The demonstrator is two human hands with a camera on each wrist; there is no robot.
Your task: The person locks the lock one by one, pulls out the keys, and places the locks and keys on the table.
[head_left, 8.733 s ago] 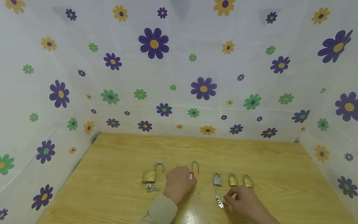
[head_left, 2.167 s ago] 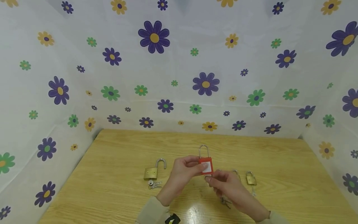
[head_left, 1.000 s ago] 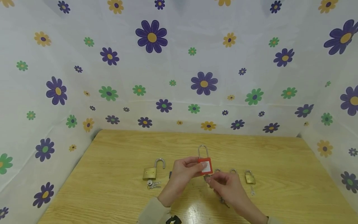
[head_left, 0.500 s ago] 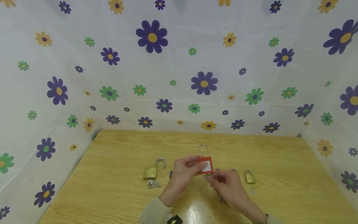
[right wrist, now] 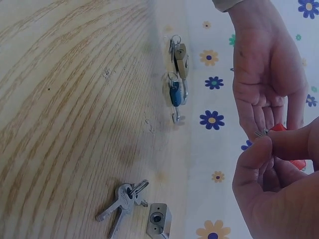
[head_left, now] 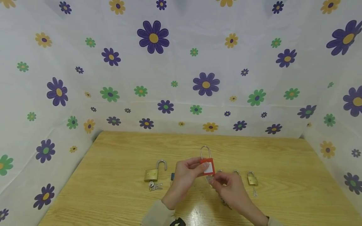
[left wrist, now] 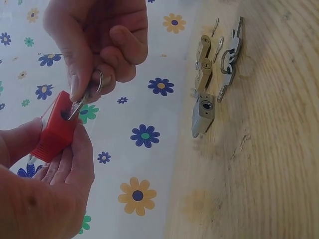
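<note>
My left hand (head_left: 182, 177) holds a red padlock (head_left: 209, 168) above the table, thumb across its white label. Its tall steel shackle (head_left: 205, 152) points up, both legs reaching the body. Below the padlock, my right hand (head_left: 233, 188) pinches a key (head_left: 209, 179) between thumb and finger. In the left wrist view the key (left wrist: 77, 108) stands at the keyhole in the padlock's underside, with a split ring (left wrist: 101, 82) on it. How deep the key sits I cannot tell. The right wrist view shows the padlock (right wrist: 298, 164) mostly hidden behind my fingers.
On the left lies an unlocked brass padlock (head_left: 151, 175) with keys (head_left: 155, 185). A blue padlock (right wrist: 175, 93) is partly behind my left hand. To the right stand a grey padlock (left wrist: 203, 115) and two brass ones, (head_left: 252, 179) one with a key (head_left: 255, 191). Loose keys (right wrist: 124, 199) lie nearer.
Since the earliest frame, my left hand has lifted the red padlock off the table and my right hand has brought a key under it. Over the last second both hands barely shift.
</note>
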